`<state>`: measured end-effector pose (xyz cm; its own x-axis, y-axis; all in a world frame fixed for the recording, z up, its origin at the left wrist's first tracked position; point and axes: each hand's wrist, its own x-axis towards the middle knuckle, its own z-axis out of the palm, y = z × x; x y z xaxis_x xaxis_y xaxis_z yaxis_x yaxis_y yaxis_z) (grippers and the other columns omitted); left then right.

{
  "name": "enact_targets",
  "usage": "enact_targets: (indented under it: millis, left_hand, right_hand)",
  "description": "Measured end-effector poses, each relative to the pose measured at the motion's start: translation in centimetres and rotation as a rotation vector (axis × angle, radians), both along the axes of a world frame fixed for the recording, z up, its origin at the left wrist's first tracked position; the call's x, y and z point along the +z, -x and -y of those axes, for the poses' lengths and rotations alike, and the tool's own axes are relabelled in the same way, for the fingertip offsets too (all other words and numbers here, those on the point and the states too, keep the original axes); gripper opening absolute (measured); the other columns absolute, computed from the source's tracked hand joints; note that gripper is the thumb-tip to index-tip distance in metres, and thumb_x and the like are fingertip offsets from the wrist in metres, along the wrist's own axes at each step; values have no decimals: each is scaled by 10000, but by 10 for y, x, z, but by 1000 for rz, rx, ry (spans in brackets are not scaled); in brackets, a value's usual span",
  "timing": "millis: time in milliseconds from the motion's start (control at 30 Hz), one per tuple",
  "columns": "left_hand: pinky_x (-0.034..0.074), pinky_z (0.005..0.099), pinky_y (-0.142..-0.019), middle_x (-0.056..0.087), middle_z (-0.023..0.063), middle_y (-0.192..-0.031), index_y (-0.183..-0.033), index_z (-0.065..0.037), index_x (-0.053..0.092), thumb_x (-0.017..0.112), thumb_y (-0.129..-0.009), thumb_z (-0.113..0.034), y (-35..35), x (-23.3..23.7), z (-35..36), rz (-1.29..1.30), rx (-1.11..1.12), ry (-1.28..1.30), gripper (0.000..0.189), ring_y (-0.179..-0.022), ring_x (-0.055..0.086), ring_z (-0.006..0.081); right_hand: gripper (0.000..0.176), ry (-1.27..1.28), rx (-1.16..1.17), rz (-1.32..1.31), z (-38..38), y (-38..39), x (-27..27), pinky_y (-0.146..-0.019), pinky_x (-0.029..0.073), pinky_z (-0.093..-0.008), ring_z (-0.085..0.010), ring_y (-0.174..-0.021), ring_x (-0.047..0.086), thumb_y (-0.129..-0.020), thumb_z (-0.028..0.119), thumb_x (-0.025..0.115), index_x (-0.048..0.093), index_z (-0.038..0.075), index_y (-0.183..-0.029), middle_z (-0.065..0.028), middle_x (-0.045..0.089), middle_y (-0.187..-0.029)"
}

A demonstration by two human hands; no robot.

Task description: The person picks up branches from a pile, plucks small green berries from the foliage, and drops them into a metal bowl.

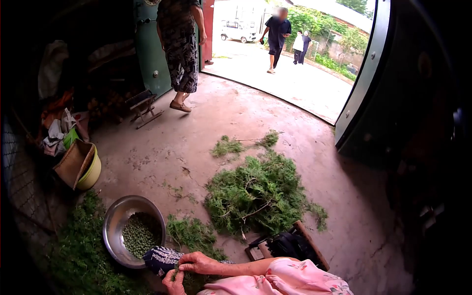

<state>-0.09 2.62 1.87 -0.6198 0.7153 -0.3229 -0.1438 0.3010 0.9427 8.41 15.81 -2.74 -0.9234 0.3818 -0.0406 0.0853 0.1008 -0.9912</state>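
Note:
Low in the view, my right hand (197, 263) reaches in from a pink floral sleeve, its fingers pinched at a small green sprig (176, 270). Just below it, my left hand (174, 283) is closed round the same sprig, partly cut off by the bottom edge. Dark patterned cloth (161, 258) lies beside the hands. To their upper left stands a steel bowl (111, 236) holding small green cones or berries (139, 235). Green cuttings (194, 233) lie on the floor beyond my hands, with a larger pile of branches (255, 191) farther off.
More greenery (86, 246) lies left of the bowl. A yellow bucket (92, 173) with a woven basket stands behind it. A small stool (145, 105) is near the green door. One person (179, 49) is inside; others are outside the doorway. A dark wood-edged object (290, 243) is at right.

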Motion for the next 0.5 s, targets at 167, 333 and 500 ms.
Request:
enact_targets:
  millis: [167,333,500]
  left_hand:
    - [437,286,-721,614,77,-879,-958,0,616,530,-870,-199,-5,9,-3,-147,8,-77,234,-814,550,164]
    - [434,267,-704,609,58,-848,-939,10,612,535,-869,-179,-3,-6,2,103,28,-122,216,-787,546,147]
    - [436,271,-690,606,59,-828,-917,16,611,532,-871,-180,-2,-16,7,142,77,-149,216,-778,541,153]
  right_hand:
    - [321,128,-95,-87,1,3,-7,-752,435,-289,-115,-815,520,-837,281,616,539,20,-1007,-40,595,-847]
    - [296,300,-62,-220,10,3,-20,-744,412,-245,-70,-798,474,-829,277,633,543,34,-973,23,557,-815]
    - [275,269,26,-120,10,4,-11,-696,400,-235,-55,-765,455,-841,281,618,559,30,-934,46,535,-771]
